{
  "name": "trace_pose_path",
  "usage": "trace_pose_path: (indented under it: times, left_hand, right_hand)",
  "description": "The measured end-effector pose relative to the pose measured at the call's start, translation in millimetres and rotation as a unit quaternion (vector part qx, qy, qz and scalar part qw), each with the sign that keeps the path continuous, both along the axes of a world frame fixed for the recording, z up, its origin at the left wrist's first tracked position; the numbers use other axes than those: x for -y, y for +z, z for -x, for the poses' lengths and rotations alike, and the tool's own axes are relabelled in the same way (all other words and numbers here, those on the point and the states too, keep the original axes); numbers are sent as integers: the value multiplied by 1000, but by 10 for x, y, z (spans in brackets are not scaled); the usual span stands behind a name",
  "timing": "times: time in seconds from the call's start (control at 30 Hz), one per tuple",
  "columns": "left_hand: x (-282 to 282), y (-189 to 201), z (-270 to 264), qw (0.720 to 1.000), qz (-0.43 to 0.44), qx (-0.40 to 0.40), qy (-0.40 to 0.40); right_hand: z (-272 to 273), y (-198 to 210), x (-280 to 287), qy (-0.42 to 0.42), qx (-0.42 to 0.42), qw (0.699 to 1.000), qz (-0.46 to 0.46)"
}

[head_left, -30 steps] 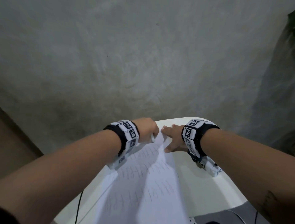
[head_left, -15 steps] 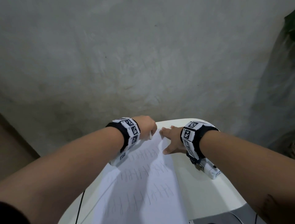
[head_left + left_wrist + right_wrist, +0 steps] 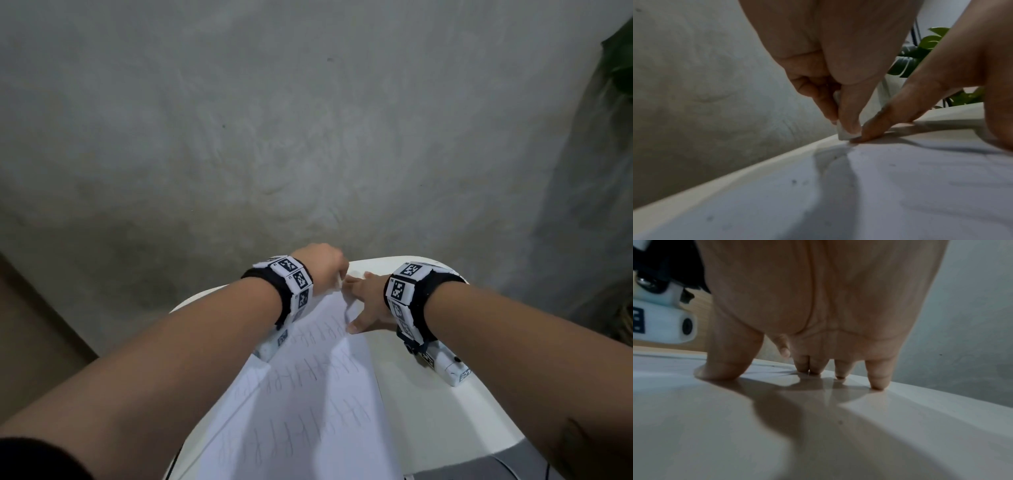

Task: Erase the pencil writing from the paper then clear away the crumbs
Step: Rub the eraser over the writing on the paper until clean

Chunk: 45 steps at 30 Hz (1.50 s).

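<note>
A white sheet of paper (image 3: 308,394) with rows of pencil writing lies lengthwise on a small white table (image 3: 445,421). My left hand (image 3: 322,263) pinches a small white eraser (image 3: 844,135) between thumb and fingers and holds it down on the paper's far end. Dark crumbs dot the paper (image 3: 859,194) in the left wrist view. My right hand (image 3: 368,301) lies spread with straight fingers, thumb and first fingertips (image 3: 807,368) pressing the sheet's far right edge and the other fingertips on the table (image 3: 900,426).
A rough grey wall (image 3: 308,137) rises right behind the table's far edge. Green plant leaves (image 3: 620,58) show at the upper right. A brown surface (image 3: 30,325) lies at the lower left. The table's rounded rim falls away left and right.
My left hand with the eraser has shifted slightly farther along the paper's far end. The right hand stays planted on the sheet's edge.
</note>
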<state>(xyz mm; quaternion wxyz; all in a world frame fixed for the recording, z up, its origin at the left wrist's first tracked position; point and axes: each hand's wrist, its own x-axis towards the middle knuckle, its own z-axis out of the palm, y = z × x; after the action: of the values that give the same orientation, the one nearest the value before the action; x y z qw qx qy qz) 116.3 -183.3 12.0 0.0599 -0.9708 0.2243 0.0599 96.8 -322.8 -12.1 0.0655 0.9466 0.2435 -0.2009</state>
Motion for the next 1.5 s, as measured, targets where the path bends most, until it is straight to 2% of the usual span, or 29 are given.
trace_pose_path:
  times: [0.13, 0.3, 0.43, 0.63, 0.8, 1.0, 1.17, 1.37, 1.5]
  left_hand:
    - [-91, -77, -5, 1000, 6, -10, -4]
    - [-71, -6, -12, 999, -40, -22, -6]
    - [-20, -53, -26, 999, -22, -10, -20]
    - [-128, 6, 10, 993, -101, -1, -59]
    - [-6, -17, 33, 996, -61, 16, -58]
    - [-197, -7, 54, 995, -85, -16, -43]
    - [-168, -75, 138, 998, -29, 10, -58]
    - [-264, 58, 149, 993, -112, -35, -33]
    - [42, 31, 169, 998, -37, 3, -58]
  right_hand:
    - [11, -6, 23, 2, 4, 1000, -9]
    - [1, 6, 21, 8, 0, 1000, 5]
    - [-10, -7, 23, 7, 0, 1000, -8]
    - [-25, -58, 35, 11, 2, 1000, 3]
    - [-38, -38, 28, 4, -2, 1000, -18]
    - [-6, -56, 61, 11, 8, 1000, -18]
    - [-19, -62, 47, 7, 5, 1000, -14]
    - [-6, -75, 43, 5, 4, 1000, -14]
    - [0, -19, 25, -7, 5, 998, -59]
